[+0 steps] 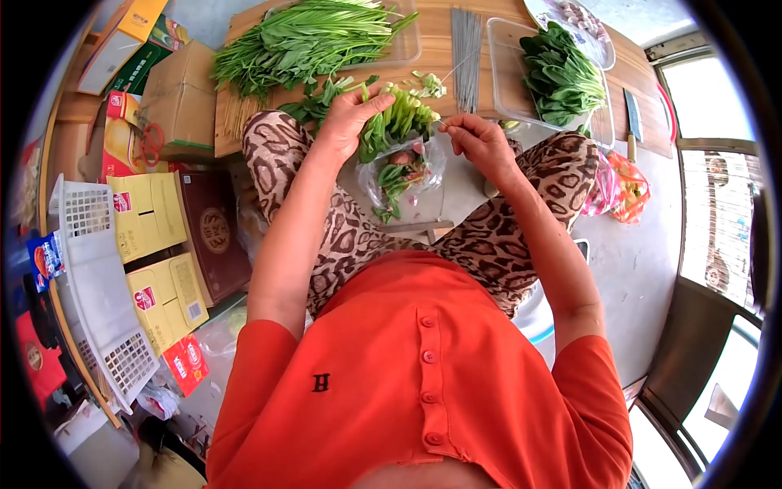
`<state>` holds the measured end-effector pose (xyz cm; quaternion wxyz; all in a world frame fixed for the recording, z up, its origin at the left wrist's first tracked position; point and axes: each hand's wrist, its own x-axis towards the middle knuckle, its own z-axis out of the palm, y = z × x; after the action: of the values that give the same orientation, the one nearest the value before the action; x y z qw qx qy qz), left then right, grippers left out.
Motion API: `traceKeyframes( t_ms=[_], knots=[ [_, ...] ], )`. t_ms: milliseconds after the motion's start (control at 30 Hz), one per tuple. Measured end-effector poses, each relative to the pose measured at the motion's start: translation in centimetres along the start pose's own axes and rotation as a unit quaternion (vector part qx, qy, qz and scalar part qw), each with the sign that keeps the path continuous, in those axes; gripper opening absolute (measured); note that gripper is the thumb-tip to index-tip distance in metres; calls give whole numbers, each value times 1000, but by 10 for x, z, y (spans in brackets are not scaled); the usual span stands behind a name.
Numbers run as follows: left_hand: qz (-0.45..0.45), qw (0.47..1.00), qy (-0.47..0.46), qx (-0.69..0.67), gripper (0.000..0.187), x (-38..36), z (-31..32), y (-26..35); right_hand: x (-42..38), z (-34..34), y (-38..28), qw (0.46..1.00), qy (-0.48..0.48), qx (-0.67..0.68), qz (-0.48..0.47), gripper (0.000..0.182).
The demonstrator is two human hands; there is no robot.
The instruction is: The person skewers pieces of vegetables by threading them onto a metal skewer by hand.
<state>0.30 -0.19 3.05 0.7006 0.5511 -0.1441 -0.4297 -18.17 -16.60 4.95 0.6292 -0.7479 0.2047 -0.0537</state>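
Note:
My left hand (349,122) is closed around a bunch of leafy greens (399,116), whose pale cut stems lie side by side and point right. At the stem end, my right hand (481,147) is closed in a pinch; what its fingertips hold is too small to make out. Below the bunch, a clear plastic bag (436,167) holds leaf scraps. A bundle of thin metal skewers (466,61) lies on the wooden board (436,49) just beyond my hands. More loose leaves (314,104) rest beside my left hand at the board's edge.
Long thin greens (314,37) fill a tray at the back left. Broad leafy greens (562,73) sit in a clear tray (507,69). A knife (633,118) lies at the right. Boxes (151,216) and a white basket (102,277) stand on the left.

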Motion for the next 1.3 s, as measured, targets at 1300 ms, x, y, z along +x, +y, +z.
traceKeyframes(
  t_ms=[1300],
  knots=[
    [85, 996, 18, 31, 12, 8, 9, -14, 14, 18, 7, 988, 100, -98, -69, 23]
  ],
)
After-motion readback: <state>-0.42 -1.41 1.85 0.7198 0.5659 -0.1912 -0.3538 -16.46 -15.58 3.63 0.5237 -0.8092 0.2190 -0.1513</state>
